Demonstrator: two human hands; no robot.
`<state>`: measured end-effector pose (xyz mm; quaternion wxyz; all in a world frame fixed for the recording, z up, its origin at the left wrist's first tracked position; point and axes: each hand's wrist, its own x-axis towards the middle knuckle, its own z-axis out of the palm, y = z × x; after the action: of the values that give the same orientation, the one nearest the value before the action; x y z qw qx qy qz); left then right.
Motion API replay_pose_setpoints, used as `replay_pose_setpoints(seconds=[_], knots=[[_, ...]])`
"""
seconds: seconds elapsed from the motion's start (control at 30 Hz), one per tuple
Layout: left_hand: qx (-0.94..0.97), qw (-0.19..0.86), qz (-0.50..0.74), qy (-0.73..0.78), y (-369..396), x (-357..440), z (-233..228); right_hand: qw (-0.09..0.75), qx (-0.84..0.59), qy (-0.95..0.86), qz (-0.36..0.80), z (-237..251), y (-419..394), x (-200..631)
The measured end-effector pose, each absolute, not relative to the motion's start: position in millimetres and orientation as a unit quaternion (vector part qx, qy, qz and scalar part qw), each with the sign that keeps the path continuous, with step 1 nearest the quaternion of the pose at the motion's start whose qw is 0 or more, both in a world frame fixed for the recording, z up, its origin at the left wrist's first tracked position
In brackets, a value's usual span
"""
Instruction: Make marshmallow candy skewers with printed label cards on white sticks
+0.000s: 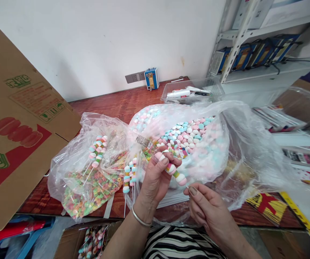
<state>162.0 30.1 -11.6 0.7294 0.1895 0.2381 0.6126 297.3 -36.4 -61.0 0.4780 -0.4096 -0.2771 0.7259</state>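
Both hands work near six o'clock: left hand point(155, 176) fingers grasp a marshmallow skewer point(171, 167), right hand point(206, 205) fingers pinch its stick end; marshmallow bag point(198, 144) lies at twelve on the surface point(117, 104).

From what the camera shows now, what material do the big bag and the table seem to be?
The big bag looks like thin clear plastic film: glossy, crinkled, with candies showing through. The table seems reddish-brown wood or wood-look laminate, with visible grain and a slight shine.

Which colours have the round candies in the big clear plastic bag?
Pink, white and light blue round candies, seen best in the head view.
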Motion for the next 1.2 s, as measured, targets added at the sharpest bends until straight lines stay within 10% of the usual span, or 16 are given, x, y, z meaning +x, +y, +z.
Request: replay_pose_setpoints(seconds=[0.4,0.83,1.03,1.2], knots=[[0.088,0.697,0.646,0.299,23,190,-6,0.471,-0.458,-0.753,-0.040,-62,-35,300],[0.131,0.739,0.615,0.241,22,179,-13,0.530,-0.521,-0.537,0.401,-54,-39,304],[0.163,0.731,0.620,0.234,26,175,-18,0.468,-0.342,-0.255,0.774,-48,-36,300],[0.174,0.720,0.620,0.258,26,178,-14,0.488,-0.383,-0.377,0.688,-48,-35,298]])
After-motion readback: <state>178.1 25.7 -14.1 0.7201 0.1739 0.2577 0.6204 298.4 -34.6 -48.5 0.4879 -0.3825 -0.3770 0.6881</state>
